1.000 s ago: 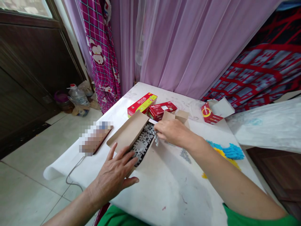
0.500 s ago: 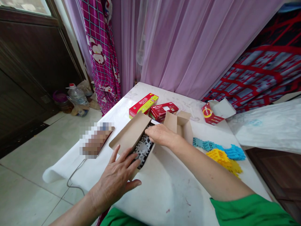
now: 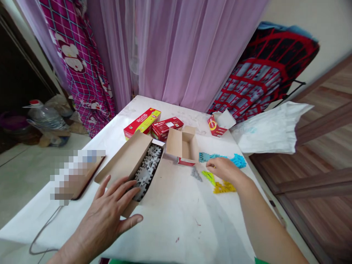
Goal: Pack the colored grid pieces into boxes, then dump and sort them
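Note:
My left hand (image 3: 117,203) rests with spread fingers at the near end of an opened cardboard box (image 3: 125,156), its fingertips touching the box. Grey interlocking puzzle-like pieces (image 3: 148,167) fill this box. My right hand (image 3: 222,168) is over the right part of the table with curled fingers; what they hold, if anything, is hidden. Behind it lies a row of blue interlocking pieces (image 3: 238,160), partly covered by the hand. Nearer to me are yellow pieces (image 3: 224,187), a lime-green piece (image 3: 209,178) and a small grey piece (image 3: 196,174).
A second open cardboard box (image 3: 188,146) stands mid-table. Two red boxes, one with a yellow-green panel (image 3: 143,123) and one with a white label (image 3: 168,128), lie behind. An opened red box (image 3: 216,124) is at the back right. A blurred-out flat object (image 3: 79,176) with a cable lies left.
My right hand has left the box of grey pieces and moved right, above the coloured pieces. My left hand stays at the box. The view has turned to the right.

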A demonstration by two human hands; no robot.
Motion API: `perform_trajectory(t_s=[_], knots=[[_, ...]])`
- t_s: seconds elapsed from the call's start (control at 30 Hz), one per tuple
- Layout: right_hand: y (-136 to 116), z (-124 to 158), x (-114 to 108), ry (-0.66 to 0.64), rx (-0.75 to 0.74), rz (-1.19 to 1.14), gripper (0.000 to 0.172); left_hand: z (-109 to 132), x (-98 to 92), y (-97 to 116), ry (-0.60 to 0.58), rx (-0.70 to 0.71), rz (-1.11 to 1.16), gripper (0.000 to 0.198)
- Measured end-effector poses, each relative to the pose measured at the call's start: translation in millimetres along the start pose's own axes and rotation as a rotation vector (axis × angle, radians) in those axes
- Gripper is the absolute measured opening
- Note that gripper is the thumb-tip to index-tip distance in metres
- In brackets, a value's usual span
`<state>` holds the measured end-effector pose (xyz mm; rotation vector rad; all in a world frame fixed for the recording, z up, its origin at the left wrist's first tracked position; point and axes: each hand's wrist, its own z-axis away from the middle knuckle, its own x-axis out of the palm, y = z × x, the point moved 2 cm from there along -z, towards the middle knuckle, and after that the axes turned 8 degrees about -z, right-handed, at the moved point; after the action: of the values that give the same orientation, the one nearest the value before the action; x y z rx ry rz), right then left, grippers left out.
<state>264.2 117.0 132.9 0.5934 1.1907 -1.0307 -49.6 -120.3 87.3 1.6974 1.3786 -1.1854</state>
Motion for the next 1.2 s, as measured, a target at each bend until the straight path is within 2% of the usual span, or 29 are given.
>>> perform_trajectory(t_s=[0.07,0.2,0.27,0.47,0.57,0.7,0.83,0.93,1.03,1.2], knots=[[-2,-3,21,-0.013,-0.022,-0.022,0.024,-3,-1.5,-2,0.005,-0.001,-0.002,0.054],[-14,-5,51,-0.005,-0.068,-0.024,0.036,-4,-3.0,1,-0.028,-0.002,-0.007,0.054],[-15,-5,61,0.004,-0.054,-0.010,0.037,-1,-2.6,3,-0.052,-0.007,-0.005,0.058],[-15,5,79,0.040,0.008,-0.036,0.026,3,-9.6,0,-0.111,-0.021,0.049,0.064],[-28,22,73,0.050,0.012,-0.146,0.022,-10,-22.3,-13,-0.149,-0.021,0.095,0.058],[-70,34,41,0.126,-0.115,-0.325,0.017,-56,-28.7,-38,-0.220,-0.029,0.073,0.037],[-128,17,7,0.246,-0.266,-0.401,0.011,-118,-3.9,-60,-0.223,0.034,-0.037,0.033],[-165,-5,-3,0.279,-0.298,-0.287,0.013,-153,24.1,-71,-0.283,0.106,-0.076,0.037],[-188,-22,-4,0.264,-0.267,-0.104,0.018,-171,42.9,-80,-0.348,0.134,0.004,0.041],[-204,-45,-1,0.244,-0.181,0.032,0.026,-177,49.4,-92,-0.327,0.155,0.135,0.042]])
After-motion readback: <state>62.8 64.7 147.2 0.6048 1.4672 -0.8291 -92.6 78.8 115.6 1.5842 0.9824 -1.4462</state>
